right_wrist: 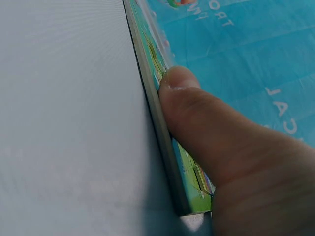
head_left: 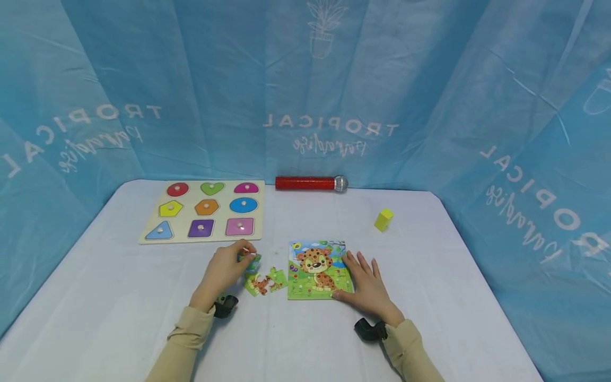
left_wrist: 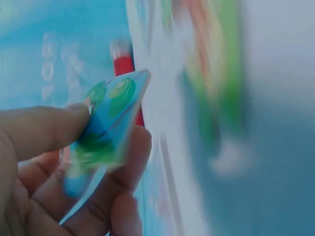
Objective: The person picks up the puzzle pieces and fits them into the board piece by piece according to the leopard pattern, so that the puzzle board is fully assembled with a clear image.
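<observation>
My left hand (head_left: 223, 271) is raised left of the leopard puzzle. Between its thumb and fingers it pinches a jigsaw piece (left_wrist: 109, 120) with green leaves on blue. Just under and beside that hand, loose jigsaw pieces (head_left: 278, 278) in green and spotted orange lie on the table. The square puzzle board (head_left: 315, 257) shows a cartoon leopard; its tray holds a picture with trees and grass. My right hand (head_left: 366, 289) rests at the board's right side, fingers spread along the edge. In the right wrist view, its thumb (right_wrist: 197, 115) presses on the board's rim.
A wooden shape board (head_left: 224, 215) with knobbed shapes lies at the back left. A red microphone (head_left: 305, 183) lies at the table's back edge, and a yellow block (head_left: 384, 219) stands at the right. Blue printed cloth (head_left: 305, 79) hangs behind the white table (head_left: 305, 345).
</observation>
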The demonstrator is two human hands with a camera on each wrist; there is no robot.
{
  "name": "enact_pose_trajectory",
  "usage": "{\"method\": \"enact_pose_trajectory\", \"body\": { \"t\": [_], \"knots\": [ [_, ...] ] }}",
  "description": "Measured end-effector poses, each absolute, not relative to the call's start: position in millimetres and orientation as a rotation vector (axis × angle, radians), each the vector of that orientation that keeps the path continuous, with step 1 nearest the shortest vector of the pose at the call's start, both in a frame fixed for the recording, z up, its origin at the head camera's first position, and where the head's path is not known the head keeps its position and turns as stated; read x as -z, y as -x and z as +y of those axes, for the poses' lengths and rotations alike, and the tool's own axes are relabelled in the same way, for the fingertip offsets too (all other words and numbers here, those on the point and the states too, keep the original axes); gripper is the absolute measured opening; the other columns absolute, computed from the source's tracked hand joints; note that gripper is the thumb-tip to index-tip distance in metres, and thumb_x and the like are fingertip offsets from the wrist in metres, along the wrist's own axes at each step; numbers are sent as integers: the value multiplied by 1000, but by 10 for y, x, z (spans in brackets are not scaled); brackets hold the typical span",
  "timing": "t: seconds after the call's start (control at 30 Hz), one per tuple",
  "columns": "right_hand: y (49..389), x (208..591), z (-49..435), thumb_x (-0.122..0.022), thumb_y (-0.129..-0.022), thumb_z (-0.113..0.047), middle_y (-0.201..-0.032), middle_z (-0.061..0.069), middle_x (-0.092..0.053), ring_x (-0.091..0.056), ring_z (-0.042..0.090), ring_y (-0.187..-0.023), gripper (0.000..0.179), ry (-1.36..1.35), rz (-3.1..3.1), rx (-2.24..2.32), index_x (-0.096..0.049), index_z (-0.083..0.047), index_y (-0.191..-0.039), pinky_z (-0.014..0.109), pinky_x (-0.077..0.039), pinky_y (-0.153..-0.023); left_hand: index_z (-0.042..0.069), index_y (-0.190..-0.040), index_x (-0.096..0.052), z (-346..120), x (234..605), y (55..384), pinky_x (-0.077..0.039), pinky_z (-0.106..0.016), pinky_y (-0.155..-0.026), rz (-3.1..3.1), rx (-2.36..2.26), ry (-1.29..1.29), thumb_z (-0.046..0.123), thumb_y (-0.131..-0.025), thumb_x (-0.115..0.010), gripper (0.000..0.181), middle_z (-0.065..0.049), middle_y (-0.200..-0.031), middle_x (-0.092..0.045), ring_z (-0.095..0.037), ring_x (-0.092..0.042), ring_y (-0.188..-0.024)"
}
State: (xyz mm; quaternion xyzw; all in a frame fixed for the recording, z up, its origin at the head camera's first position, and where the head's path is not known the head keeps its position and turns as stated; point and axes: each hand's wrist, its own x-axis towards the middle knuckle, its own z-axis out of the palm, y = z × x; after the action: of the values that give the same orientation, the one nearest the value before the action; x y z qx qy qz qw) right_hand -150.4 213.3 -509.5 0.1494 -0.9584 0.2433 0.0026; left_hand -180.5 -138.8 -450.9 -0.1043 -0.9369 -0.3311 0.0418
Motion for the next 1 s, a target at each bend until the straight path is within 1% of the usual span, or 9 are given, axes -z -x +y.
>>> {"method": "enact_pose_trajectory", "body": {
  "t": [0.2, 0.4, 0.57, 0.67, 0.77, 0.83, 0.9, 0.97, 1.0],
  "knots": [
    [1515, 5096, 2156, -72, -75, -58, -160, 10, -28, -18, 36, -149, 97, -453, -3001, -779, -34, -11, -151, 60, -2, -119, 12, -89, -62, -846, 4566, 1908, -47, -28, -59, -2832, 1194, 334, 18, -90, -69, 9, -7, -85, -73, -13, -63, -67],
    [1522, 5119, 2153, -71, -76, -60, -160, 10, -27, -17, 36, -150, 98, -454, -3021, -789, -33, -12, -152, 60, -1, -119, 5, -112, -61, -390, 4549, 1939, -43, -25, -46, -2786, 1560, 327, 12, -96, -56, 18, -15, -96, -73, -19, -64, -55],
    [1514, 5108, 2126, -71, -76, -59, -159, 10, -29, -18, 36, -150, 97, -458, -3010, -791, -35, -11, -151, 60, -2, -119, 0, -131, -50, -170, 4541, 1914, -54, -30, -55, -2744, 1833, 345, 7, -100, -45, 32, -21, -122, -64, -26, -71, -71],
    [1509, 5100, 2112, -71, -76, -58, -159, 11, -29, -18, 36, -150, 96, -467, -3005, -789, -34, -11, -151, 60, -1, -119, 0, -134, -50, -125, 4538, 1859, -50, -27, -49, -2817, 1685, 394, 10, -100, -47, 36, -22, -127, -61, -19, -65, -62],
    [1511, 5092, 2117, -71, -76, -58, -160, 10, -27, -17, 36, -150, 97, -473, -3012, -777, -33, -11, -152, 60, -1, -119, 5, -129, -59, -124, 4560, 1819, -39, -24, -42, -2880, 1170, 581, 14, -98, -53, 33, -15, -113, -70, -13, -55, -52],
    [1511, 5087, 2123, -70, -76, -58, -160, 10, -27, -17, 35, -150, 97, -472, -3013, -768, -32, -11, -152, 60, -1, -120, 10, -122, -66, -135, 4581, 1799, -47, -29, -51, -2859, 772, 727, 17, -95, -59, 29, -9, -110, -72, -17, -59, -62],
    [1506, 5083, 2126, -71, -76, -58, -159, 11, -28, -18, 36, -149, 97, -470, -3007, -772, -33, -11, -152, 60, -1, -119, 15, -120, -68, -148, 4605, 1783, -55, -37, -76, -2824, 464, 888, 22, -94, -62, 28, -4, -116, -70, -20, -67, -93],
    [1501, 5084, 2125, -71, -76, -58, -159, 11, -28, -18, 36, -149, 97, -468, -3004, -783, -33, -11, -152, 60, -1, -119, 18, -125, -66, -160, 4621, 1754, -47, -48, -100, -2833, 286, 1022, 29, -94, -62, 33, -2, -131, -63, -25, -57, -124],
    [1498, 5089, 2122, -71, -76, -58, -159, 11, -28, -18, 36, -149, 97, -469, -3009, -783, -33, -11, -152, 60, -1, -119, 19, -128, -64, -163, 4623, 1735, -42, -52, -106, -2863, 246, 1063, 32, -95, -61, 36, -2, -139, -58, -27, -50, -132]
  ]
}}
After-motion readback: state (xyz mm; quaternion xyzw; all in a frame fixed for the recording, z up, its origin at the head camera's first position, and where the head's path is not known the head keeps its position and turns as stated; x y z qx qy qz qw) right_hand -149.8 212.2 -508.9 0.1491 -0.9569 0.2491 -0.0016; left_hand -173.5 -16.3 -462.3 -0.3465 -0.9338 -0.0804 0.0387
